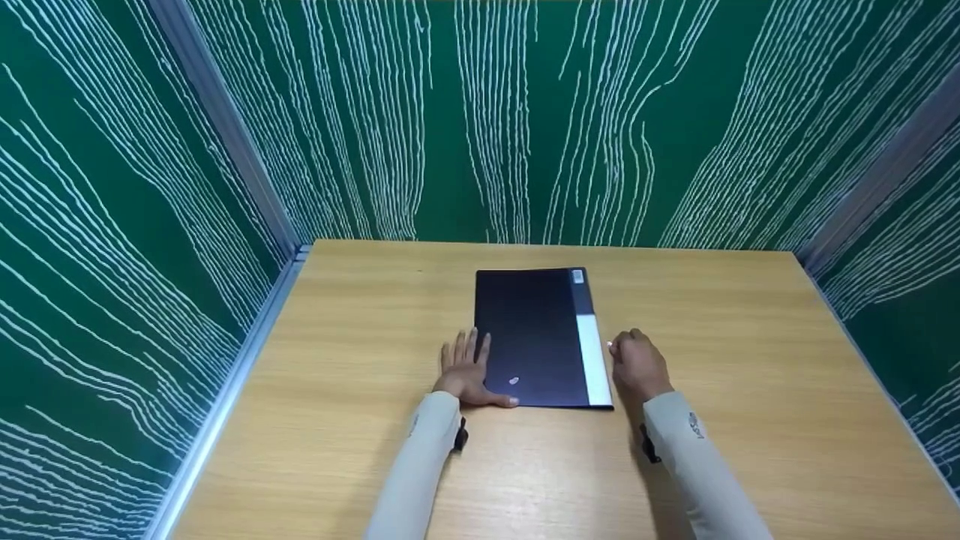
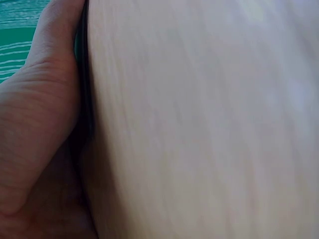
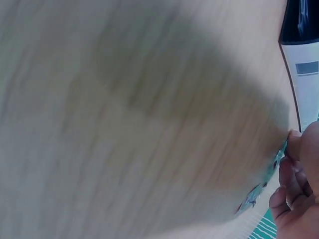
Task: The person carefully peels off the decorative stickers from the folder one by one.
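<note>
A dark navy file folder [image 1: 532,330] lies on the table with a white strip [image 1: 595,360] along its right side. My left hand [image 1: 466,375] rests flat over the folder's lower left corner, fingers spread and thumb along the bottom edge. On the cover, close to that thumb, is a small pale pinkish sticker-like spot [image 1: 514,380]. Just right of the folder, my right hand [image 1: 639,364] has its fingers curled. In the right wrist view, its thumb and fingertips pinch a thin, shiny greenish strip [image 3: 256,193]; I cannot tell its exact kind.
The wooden table [image 1: 360,315] extends around the folder on all sides. Green panels [image 1: 442,150] with white wavy lines stand behind and at both sides. Metal posts [image 1: 225,127] mark the far corners. A small white label [image 1: 577,277] sits at the folder's top right.
</note>
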A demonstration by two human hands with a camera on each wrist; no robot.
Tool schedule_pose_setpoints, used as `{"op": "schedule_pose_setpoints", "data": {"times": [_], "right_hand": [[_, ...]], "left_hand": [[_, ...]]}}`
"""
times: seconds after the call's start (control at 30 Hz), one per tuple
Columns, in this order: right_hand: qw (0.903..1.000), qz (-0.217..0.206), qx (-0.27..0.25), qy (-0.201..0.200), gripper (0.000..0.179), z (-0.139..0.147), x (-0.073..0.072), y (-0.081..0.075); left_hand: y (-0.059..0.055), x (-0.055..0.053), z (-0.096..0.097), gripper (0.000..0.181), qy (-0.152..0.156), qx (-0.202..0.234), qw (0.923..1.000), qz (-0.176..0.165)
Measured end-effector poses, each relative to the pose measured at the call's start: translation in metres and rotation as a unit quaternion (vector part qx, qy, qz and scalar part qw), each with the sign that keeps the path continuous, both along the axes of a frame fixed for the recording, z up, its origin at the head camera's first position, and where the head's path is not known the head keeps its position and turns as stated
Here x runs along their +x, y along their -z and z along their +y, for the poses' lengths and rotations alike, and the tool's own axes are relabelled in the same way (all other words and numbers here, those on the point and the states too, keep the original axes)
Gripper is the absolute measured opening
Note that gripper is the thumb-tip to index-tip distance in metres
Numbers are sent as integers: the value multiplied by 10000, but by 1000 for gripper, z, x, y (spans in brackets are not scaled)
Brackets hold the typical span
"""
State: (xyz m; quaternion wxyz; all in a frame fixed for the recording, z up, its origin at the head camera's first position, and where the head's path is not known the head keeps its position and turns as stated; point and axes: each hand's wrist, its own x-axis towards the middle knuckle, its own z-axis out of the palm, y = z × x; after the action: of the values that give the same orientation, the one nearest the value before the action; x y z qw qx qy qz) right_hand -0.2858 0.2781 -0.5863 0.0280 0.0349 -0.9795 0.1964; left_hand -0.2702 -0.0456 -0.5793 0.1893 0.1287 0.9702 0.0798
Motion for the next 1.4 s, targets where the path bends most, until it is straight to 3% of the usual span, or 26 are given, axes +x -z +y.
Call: {"op": "schedule_pose_setpoints", "data": {"times": [0.17,0.27,0.57,0.73,1.0,1.17,1.4], "right_hand": [[9998,196,15,12,23,1,2,1],[9999,153,-45,24,23,1,3,0],[10000,35,-87,-10,25,-2,4,-5],[9992,383,52,-127,20,-7,3,-5],[9959,888,-131,-137,20,-24,2,-5],[9920,1209,-219,-292,16,-39,0,-7],[9923,1054,-79,-642,17,-59,2,-7]], "left_hand": [[-3,-1,0,136,21,-43,10000,26],[-9,1,0,134,52,-87,9999,12],[-8,1,1,135,69,-27,10000,46],[-5,1,0,134,83,64,9999,23],[6,-4,0,137,37,9,9999,-127],[1,-1,-1,135,67,36,10000,-37],[-3,2,0,134,104,24,9999,114]]}}
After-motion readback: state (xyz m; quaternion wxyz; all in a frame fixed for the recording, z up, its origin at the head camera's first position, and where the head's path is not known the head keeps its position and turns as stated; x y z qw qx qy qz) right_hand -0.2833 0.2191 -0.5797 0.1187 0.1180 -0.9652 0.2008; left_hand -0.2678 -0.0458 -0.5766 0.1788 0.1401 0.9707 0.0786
